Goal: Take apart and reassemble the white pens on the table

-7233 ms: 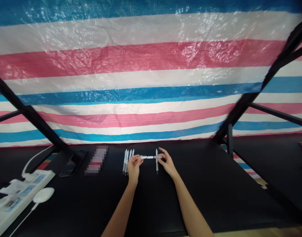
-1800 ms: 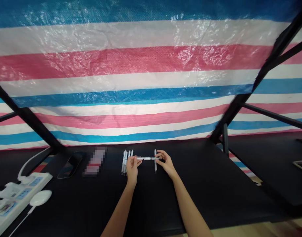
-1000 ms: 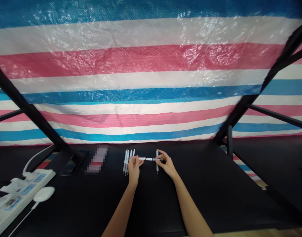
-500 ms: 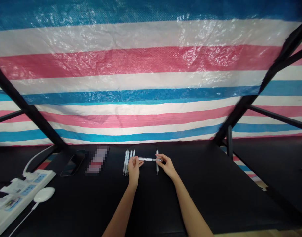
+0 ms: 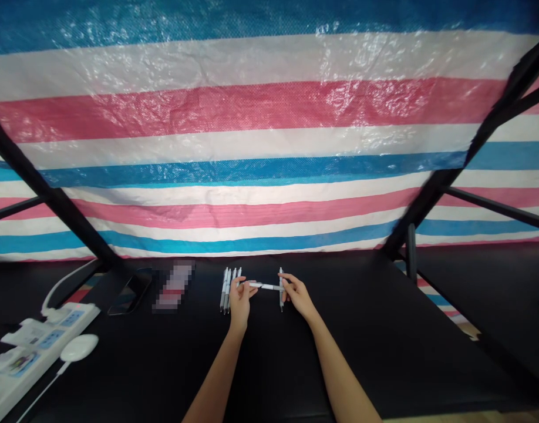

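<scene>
Between my two hands a white pen (image 5: 268,286) with a grey grip lies nearly level. My left hand (image 5: 240,301) pinches its left end, and the fingers of my right hand (image 5: 297,294) close on its right end, covering the tip. Several similar white-and-grey pens (image 5: 225,289) lie side by side on the black tabletop, partly behind my left hand. Another single pen (image 5: 281,302) lies upright in view just left of my right hand, beneath the held pen's right end.
At the left are a white power strip (image 5: 44,346) with plugs and a white puck-shaped device (image 5: 78,348) on a cable. A dark phone (image 5: 129,294) and a blurred-out pinkish item (image 5: 174,286) lie nearby. Black frame bars (image 5: 421,202) flank the striped sheet (image 5: 252,141) behind.
The held pen has tilted slightly, its right end now a little lower. The fingers of both hands have shifted slightly on it. The lying pens stay where they were.
</scene>
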The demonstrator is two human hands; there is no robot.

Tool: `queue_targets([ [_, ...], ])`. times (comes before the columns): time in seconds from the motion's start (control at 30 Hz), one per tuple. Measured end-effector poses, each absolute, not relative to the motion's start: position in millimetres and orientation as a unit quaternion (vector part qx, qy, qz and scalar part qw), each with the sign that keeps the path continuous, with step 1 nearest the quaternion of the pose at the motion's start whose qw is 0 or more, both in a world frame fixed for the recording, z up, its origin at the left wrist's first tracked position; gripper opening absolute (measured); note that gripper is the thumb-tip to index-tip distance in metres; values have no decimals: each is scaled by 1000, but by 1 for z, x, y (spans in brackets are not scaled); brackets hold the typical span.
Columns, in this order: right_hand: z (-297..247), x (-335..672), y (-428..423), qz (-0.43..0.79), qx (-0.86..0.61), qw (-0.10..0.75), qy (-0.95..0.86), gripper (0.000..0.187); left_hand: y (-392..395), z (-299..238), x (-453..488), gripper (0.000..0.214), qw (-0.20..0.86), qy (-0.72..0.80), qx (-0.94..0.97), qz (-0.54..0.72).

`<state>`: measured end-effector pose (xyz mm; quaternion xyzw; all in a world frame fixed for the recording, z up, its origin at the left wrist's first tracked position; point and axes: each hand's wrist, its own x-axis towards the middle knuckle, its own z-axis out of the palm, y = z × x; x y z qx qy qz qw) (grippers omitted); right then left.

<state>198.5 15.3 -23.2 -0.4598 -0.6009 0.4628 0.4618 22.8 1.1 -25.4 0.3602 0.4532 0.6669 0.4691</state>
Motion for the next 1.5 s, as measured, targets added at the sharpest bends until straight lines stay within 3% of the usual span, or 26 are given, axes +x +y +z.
queue_targets([
  [0.3,-28,198,17,420,-465,473,-619,27,2,-27,23,41,461,462,339,678],
  [0.57,-26,199,16,446,-455,451,-625,25,3,-29,22,41,459,466,342,674],
  [0.97,-23,199,13,483,-423,432,-633,35,3,-27,22,40,451,465,338,683],
  [1.27,-19,197,9,421,-430,387,-699,37,9,-14,40,74,552,412,380,617],
  [1.5,-24,197,15,406,-469,468,-629,52,29,-12,41,57,625,362,412,555],
])
